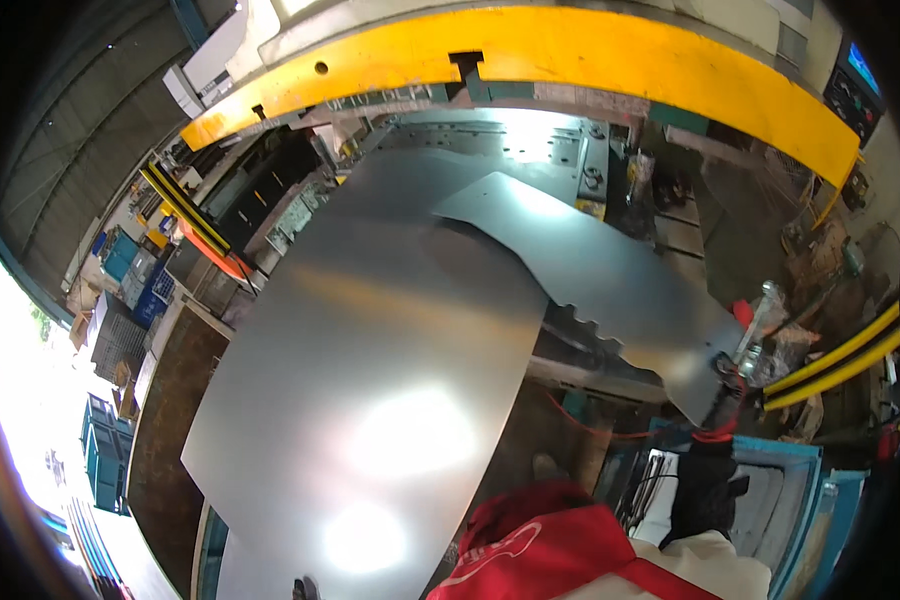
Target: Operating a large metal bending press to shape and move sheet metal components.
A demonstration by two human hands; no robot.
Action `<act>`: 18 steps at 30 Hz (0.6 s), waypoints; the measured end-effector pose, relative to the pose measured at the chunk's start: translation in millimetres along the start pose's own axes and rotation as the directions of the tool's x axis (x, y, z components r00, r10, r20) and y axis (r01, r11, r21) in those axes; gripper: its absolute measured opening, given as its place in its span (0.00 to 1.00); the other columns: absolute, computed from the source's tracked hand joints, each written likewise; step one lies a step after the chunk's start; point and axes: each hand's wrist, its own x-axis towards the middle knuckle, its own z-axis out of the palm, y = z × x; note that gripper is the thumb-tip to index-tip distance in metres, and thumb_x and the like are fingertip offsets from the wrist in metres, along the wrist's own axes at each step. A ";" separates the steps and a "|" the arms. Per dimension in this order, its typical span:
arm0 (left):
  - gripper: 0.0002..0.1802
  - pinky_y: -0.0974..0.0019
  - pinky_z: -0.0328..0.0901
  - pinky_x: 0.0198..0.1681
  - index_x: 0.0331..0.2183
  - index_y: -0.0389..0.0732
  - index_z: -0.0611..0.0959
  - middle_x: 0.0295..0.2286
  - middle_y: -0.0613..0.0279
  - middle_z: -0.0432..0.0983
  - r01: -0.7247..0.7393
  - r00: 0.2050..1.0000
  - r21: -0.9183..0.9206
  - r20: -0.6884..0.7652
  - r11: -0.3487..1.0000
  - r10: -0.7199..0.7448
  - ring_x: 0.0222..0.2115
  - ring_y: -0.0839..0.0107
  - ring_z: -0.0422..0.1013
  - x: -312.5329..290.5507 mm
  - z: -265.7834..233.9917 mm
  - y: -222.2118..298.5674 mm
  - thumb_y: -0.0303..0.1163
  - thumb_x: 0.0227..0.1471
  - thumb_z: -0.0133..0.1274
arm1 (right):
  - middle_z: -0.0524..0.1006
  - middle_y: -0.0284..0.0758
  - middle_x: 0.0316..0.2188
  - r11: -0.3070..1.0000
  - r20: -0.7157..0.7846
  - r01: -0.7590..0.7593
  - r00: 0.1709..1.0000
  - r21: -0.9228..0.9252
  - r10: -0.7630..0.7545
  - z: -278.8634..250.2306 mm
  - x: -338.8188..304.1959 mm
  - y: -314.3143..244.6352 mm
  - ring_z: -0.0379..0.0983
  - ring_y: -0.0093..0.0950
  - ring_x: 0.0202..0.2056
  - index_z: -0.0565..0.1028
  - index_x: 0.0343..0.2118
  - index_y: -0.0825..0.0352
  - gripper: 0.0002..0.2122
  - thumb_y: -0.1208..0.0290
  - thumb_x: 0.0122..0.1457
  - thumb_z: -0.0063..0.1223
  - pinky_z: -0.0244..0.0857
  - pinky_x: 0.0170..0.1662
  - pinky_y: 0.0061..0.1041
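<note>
— Where to look for the sheets?
— See, at centre, the large metal sheet (320, 360), lying broad and flat; across its upper right side, note the overlapping notched metal sheet (590, 250).
— And the hands?
— Find the right hand (728, 375) at the near right corner of the notched metal sheet, pinching its edge. Find the left hand (305, 588) at the lower edge, over the large metal sheet; cannot tell whether spread or pressed together, with only fingertips showing.
— What to note around?
— Behind, a yellow beam (570, 40) above a metal bed plate (550, 150); left, a brown worktop (165, 440).
— And in the way?
— Near the right hand, a yellow-and-black bar (835, 355) and blue-framed bin (810, 500); below the notched edge, a red cable (595, 430); over the lower right, a red garment (560, 545).
</note>
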 end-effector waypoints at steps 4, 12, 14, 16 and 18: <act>0.23 0.64 0.49 0.47 0.44 0.37 0.64 0.43 0.56 0.61 -0.121 0.992 0.102 0.029 0.987 0.119 0.46 0.64 0.54 24.5 -11.9 0.6 0.37 0.46 0.35 | 0.70 0.36 0.32 0.960 -0.013 0.249 0.968 -0.127 -0.252 -3.6 -96.6 -54.7 0.65 0.26 0.35 0.68 0.33 0.69 0.11 0.72 0.46 0.40 0.57 0.41 0.24; 0.23 0.63 0.49 0.47 0.44 0.37 0.64 0.42 0.56 0.61 -0.194 0.979 0.134 0.090 0.972 0.183 0.46 0.64 0.54 52.8 -21.6 2.8 0.37 0.46 0.35 | 0.67 0.38 0.37 0.744 -0.200 0.320 0.833 -0.587 -0.516 -8.0 -248.8 -126.7 0.64 0.26 0.37 0.65 0.37 0.70 0.12 0.70 0.51 0.36 0.58 0.40 0.27; 0.23 0.63 0.49 0.47 0.43 0.37 0.64 0.42 0.56 0.61 -0.210 0.974 0.145 0.112 0.967 0.195 0.46 0.64 0.54 53.5 -16.0 4.0 0.37 0.46 0.35 | 0.68 0.39 0.35 0.841 -0.220 0.267 0.887 -0.469 -0.405 43.4 -234.7 -125.0 0.65 0.26 0.35 0.66 0.35 0.70 0.12 0.70 0.51 0.37 0.59 0.38 0.25; 0.23 0.63 0.49 0.47 0.43 0.37 0.64 0.42 0.56 0.61 -0.205 0.975 0.158 0.121 0.966 0.187 0.46 0.64 0.54 56.4 -14.8 7.0 0.37 0.46 0.35 | 0.69 0.38 0.32 0.667 -0.025 0.391 0.852 -0.634 -0.523 97.2 -208.8 -92.8 0.66 0.26 0.32 0.68 0.32 0.71 0.11 0.69 0.50 0.40 0.60 0.34 0.22; 0.23 0.63 0.49 0.47 0.43 0.37 0.64 0.42 0.56 0.61 -0.207 0.974 0.160 0.120 0.965 0.189 0.46 0.64 0.54 57.2 -17.9 7.7 0.37 0.45 0.35 | 0.69 0.36 0.29 0.813 -0.250 0.294 0.851 -0.502 -0.461 74.2 -207.9 -93.9 0.66 0.25 0.31 0.68 0.29 0.70 0.08 0.71 0.49 0.40 0.59 0.34 0.21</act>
